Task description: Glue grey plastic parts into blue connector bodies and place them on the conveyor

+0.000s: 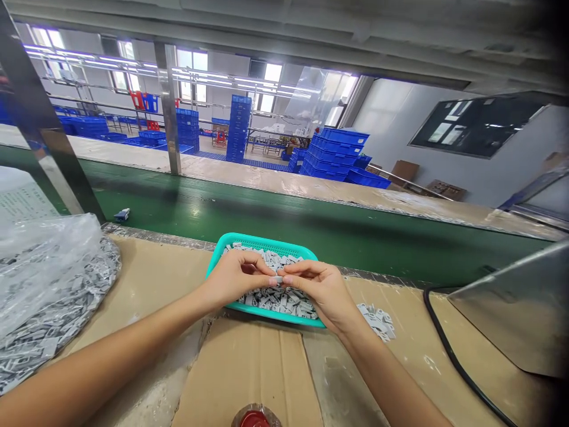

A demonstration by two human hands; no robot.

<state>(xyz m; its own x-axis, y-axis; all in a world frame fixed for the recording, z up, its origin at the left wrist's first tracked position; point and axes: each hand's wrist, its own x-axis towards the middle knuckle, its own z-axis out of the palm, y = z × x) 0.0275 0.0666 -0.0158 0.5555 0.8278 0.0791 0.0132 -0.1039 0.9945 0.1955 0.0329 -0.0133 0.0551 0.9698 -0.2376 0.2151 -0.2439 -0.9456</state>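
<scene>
Both hands meet over a teal basket (278,316) filled with small grey plastic parts (291,301). A small light grey part (278,279) is pinched between them at the fingertips. My left hand (237,276) grips its left end with thumb and forefinger. On the other end are the thumb and forefinger of my right hand (317,287). The part's finer details are too small to tell. A loose pile of grey parts (377,321) lies on the cardboard beside my right wrist.
A clear plastic bag (57,279) of grey parts stands at the left. Beyond the basket runs a green conveyor belt (195,204) with a small blue-and-white object (121,214). A red round object (255,418) sits at the near edge; a black cable (453,356) curves at right.
</scene>
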